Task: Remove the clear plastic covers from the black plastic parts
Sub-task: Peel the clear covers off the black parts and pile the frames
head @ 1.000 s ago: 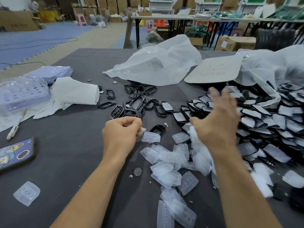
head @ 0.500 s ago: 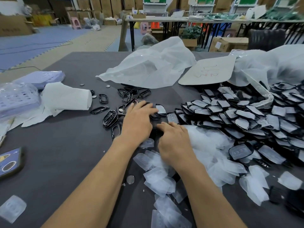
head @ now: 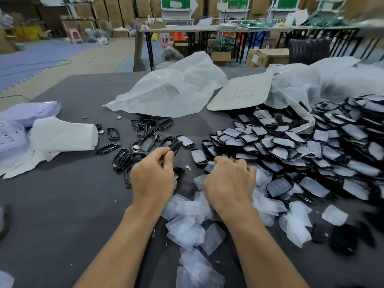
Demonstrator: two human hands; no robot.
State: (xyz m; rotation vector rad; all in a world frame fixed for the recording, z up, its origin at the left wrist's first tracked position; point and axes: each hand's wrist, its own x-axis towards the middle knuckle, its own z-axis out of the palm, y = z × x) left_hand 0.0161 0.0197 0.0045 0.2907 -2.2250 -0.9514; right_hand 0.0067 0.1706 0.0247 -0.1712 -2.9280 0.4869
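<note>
Black plastic frame part (head: pixel 176 146) pinched in left hand (head: pixel 152 175) above grey table (head: pixel 62 204); right hand (head: pixel 229 182) clenched on clear plastic cover (head: pixel 209 167), apparently just separated; next, drop both, take another from covered pile (head: pixel 301 142).

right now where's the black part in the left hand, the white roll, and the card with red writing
black part (head: pixel 176 146), head view, on its dark end sticking out above the fingers
white roll (head: pixel 62 134), head view, middle of its side
card with red writing (head: pixel 239 94), head view, bare centre
</note>
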